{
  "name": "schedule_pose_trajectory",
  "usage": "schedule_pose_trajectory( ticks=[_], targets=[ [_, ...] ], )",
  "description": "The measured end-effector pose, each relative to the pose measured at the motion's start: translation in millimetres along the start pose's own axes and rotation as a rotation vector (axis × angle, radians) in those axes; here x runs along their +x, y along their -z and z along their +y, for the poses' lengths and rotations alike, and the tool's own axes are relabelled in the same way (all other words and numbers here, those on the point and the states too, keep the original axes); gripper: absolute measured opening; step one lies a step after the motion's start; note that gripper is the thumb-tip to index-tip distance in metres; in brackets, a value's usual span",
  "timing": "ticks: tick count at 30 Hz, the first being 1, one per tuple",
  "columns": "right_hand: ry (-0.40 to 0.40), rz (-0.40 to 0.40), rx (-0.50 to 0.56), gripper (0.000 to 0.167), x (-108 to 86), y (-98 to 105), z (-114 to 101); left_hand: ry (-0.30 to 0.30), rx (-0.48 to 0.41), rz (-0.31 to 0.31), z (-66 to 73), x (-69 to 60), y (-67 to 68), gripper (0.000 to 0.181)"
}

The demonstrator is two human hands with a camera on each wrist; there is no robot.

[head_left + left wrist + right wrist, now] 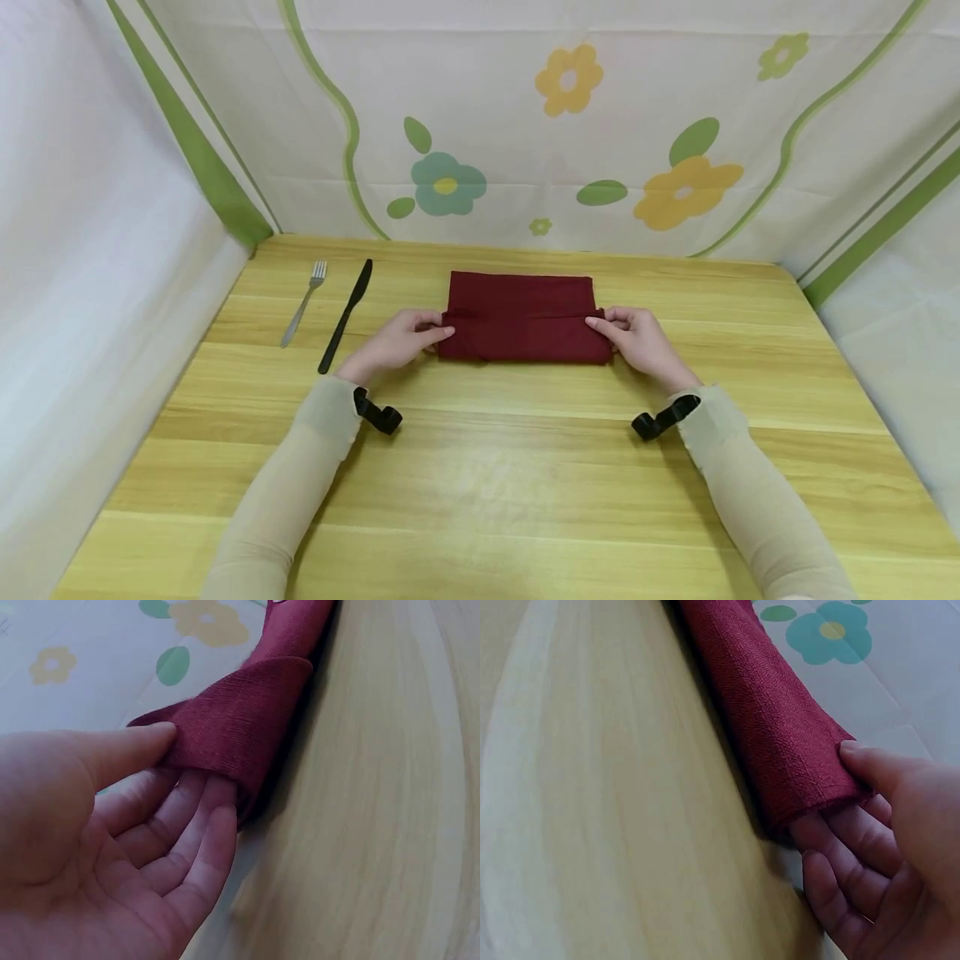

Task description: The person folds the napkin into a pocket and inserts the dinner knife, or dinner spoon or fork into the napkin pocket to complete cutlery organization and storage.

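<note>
A dark red cloth napkin (525, 337) lies partly folded on the wooden table, its near part doubled over toward the far side. My left hand (408, 337) pinches the fold's left end, thumb on top and fingers beneath; the left wrist view shows the cloth (232, 712) bent over those fingers. At the opposite end my right hand (637, 333) grips the fold the same way. In the right wrist view some of its fingers reach inside the rolled edge of the cloth (780, 735), so their tips are hidden.
Left of the napkin lie a silver fork (306, 304) and a black knife (346, 317), the knife close to my left wrist. The wooden table (495, 492) meets a white flowered curtain (510, 150) at its back edge. White cloth also hangs on both sides.
</note>
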State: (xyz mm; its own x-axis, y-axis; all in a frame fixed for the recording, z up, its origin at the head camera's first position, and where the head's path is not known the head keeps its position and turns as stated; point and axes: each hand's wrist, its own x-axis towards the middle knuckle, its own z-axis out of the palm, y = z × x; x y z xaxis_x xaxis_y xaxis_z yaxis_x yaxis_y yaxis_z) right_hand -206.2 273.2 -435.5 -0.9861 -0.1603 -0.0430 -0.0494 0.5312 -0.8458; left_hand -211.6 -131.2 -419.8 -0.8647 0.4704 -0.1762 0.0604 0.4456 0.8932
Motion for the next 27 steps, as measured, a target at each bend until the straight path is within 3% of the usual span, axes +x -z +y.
schedule_pose_trajectory(
  ticks=[6,14,20,27],
  targets=[
    [-0.024,-0.035,-0.002,0.046,1.8,1.8,-1.1,0.03,-0.079,-0.013,-3.3,1.7,-0.1,0.035],
    [0.003,-0.061,-0.146,0.046,6.3,1.7,-2.9,0.091,-0.056,0.013,5.2,0.2,-2.2,0.052],
    [-0.018,-0.057,-0.156,0.044,8.1,-0.7,-3.4,0.093,-0.099,0.061,6.3,1.6,-4.5,0.041],
    [-0.003,-0.011,-0.198,0.04,9.2,-2.9,-5.3,0.086,-0.063,0.104,8.5,6.0,-7.3,0.03]
  ],
)
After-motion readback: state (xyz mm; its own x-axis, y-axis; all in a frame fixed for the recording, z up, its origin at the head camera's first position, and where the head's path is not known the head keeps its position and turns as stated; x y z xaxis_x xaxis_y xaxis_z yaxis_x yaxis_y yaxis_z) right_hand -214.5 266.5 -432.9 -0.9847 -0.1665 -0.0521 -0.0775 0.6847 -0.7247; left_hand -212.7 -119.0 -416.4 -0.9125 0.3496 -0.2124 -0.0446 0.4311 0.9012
